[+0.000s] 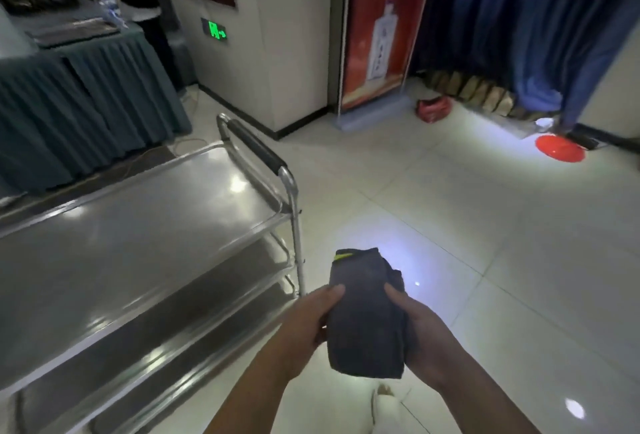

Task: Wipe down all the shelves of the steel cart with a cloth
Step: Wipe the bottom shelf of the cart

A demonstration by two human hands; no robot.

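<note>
Pale glossy floor tiles [450,225] fill the centre and right of the frame, with bright light spots reflected on them.

Head view, lower centre: both hands hold a folded cloth [367,315] out over the floor, just right of the cart and apart from it. Cloth is dark grey, folded into a thick oblong pad, with a thin yellow-green strip along its far edge. Surface looks soft; blur hides any finer texture.

Left hand [304,322] grips the cloth's left side, thumb laid across the top, fingers curled underneath. Right hand [422,329] grips the right side the same way, thumb on top. Both forearms are bare.

Left half of frame: steel cart [138,243], three shelves stacked, top shelf bare and shiny with streaky reflections. Two lower shelves show only as edges along the near side. Push handle [254,146] with a black grip stands at the cart's far end, centre of frame.

Upper left: table with a pleated grey-green skirt [86,104], dark items on top, too blurred to name. A person stands behind it, partly seen.

Upper centre: red standing banner [377,28] showing a white bottle, against a white wall. Green lit sign [214,31] low on the wall.

Upper right: dark blue curtain [536,17]. Below it, a red plate-like disc [559,149] and a red bag [433,109] lie on the floor.
</note>
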